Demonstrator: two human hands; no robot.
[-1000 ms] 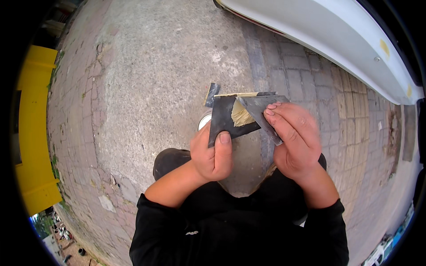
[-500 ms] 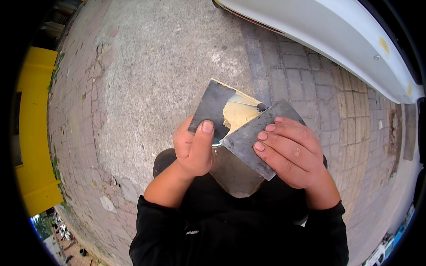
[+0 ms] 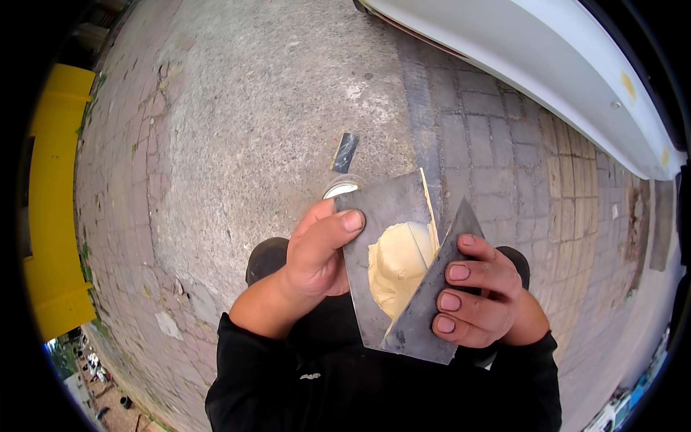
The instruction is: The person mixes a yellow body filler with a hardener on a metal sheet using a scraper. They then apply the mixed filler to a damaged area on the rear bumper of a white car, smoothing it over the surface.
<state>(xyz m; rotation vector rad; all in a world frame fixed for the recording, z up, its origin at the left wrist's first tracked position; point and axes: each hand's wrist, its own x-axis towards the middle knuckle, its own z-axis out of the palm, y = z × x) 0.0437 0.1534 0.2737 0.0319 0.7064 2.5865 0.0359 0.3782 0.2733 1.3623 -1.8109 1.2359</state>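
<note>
My left hand (image 3: 317, 248) grips a flat dark grey putty plate (image 3: 385, 198) by its left edge, thumb on top. A smooth mound of cream-coloured putty (image 3: 399, 263) lies on the plate's right part, and a thin line of it runs along the upper right edge. My right hand (image 3: 482, 295) holds a second grey sheet, a putty spreader (image 3: 425, 333), with several fingers laid over its upper face. This spreader is tilted, and its left edge meets the putty and the plate. The right thumb is hidden behind it.
Beyond the plate, a round can (image 3: 341, 189) with a pale rim stands partly covered, beside a small dark strip (image 3: 345, 153) on the concrete (image 3: 252, 122). A white vehicle panel (image 3: 533, 57) with yellowish patches spans the upper right. A yellow structure (image 3: 57, 201) stands left.
Both hands have turned the plate and spreader clockwise and brought them closer to my body. The can and dark strip have come into view, and more putty shows on the plate.
</note>
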